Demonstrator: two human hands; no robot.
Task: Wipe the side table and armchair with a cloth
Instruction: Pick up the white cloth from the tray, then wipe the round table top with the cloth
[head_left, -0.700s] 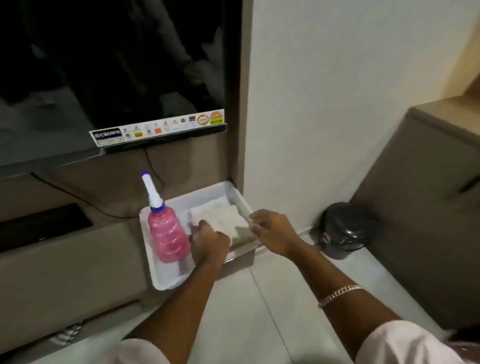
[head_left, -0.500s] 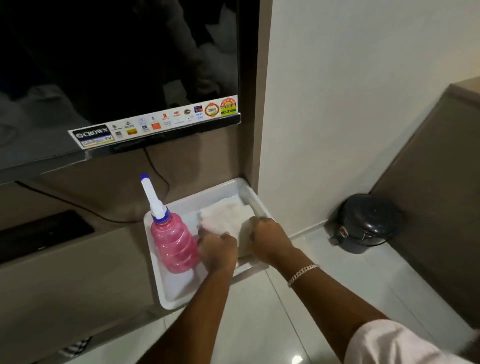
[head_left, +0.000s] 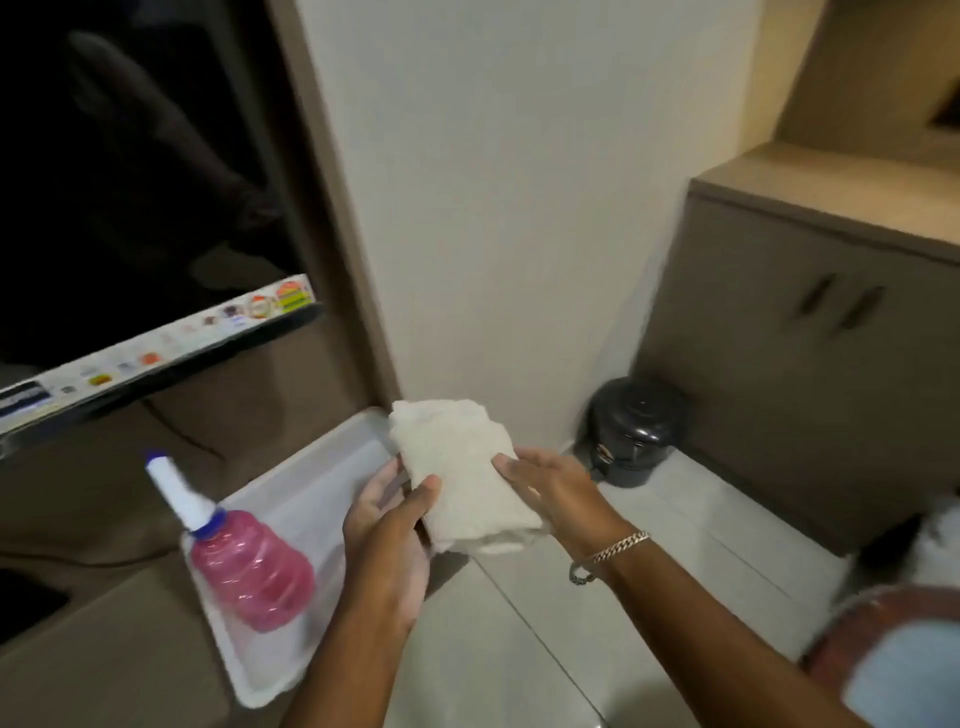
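Both hands hold the cloth (head_left: 460, 470) up in the air, just above the far end of the white tray (head_left: 306, 486) & a bit off its edge. It is white, folded into a thick pad, & looks fluffy like a small towel.

Left hand (head_left: 387, 519) grips the near left edge: thumb on top, fingers (head_left: 382, 475) tucked under, so clamped on the cloth. Right hand (head_left: 545, 486) is on the right side w/ fingers lying flat along the edge & curled under a bit, also holding the cloth.

How it will handle, I think: soft, light, floppy. It won't break & won't slip much bc the fuzzy weave grabs skin. But it can flop open if held by one corner only. Best place to hold is the folded side, w/ the whole hand pinching all layers, so it stays a neat pad for wiping.

The pink bottle (head_left: 249, 564) w/ a blue & white spout stands on the tray, near the left hand but not touching. Tray sits on the brown surface (head_left: 104, 649) under the TV (head_left: 130, 182). A small black bin (head_left: 631, 431) is on the floor by the wall.

No side table or armchair clearly in view yet, so wiping is not begun.
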